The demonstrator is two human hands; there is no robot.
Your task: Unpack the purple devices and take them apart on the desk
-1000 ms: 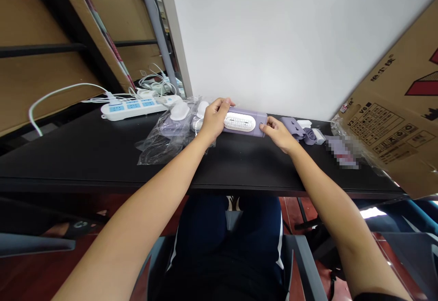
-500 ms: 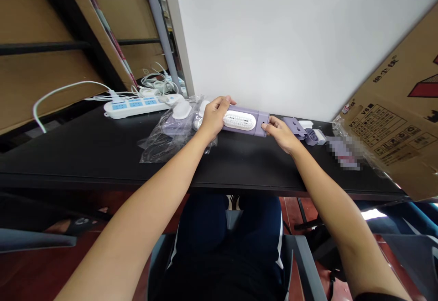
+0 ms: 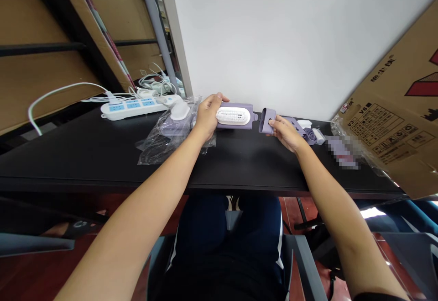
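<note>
My left hand (image 3: 209, 113) is closed around the left end of a flat purple device (image 3: 236, 107) with a white oval bristled face (image 3: 233, 116). A narrow tab sticks out of the device's right end. My right hand (image 3: 285, 131) pinches a hollow purple end cap (image 3: 268, 121), its open side turned toward the tab. A small gap separates cap and device. Both are held up over the black table. Just behind my right hand lie purple parts (image 3: 297, 126) and a coiled purple strap (image 3: 310, 135).
A clear plastic bag (image 3: 164, 141) with a purple and white item lies left of my hands. Farther left is a white power strip (image 3: 137, 107) with cables. At the right leans a printed cardboard box (image 3: 393, 132). A white panel (image 3: 273, 40) rises behind the black table (image 3: 85, 155).
The end cap has come off the device's right end, baring the tab. My left hand and the device have shifted slightly left; my right hand, with the cap, slightly right.
</note>
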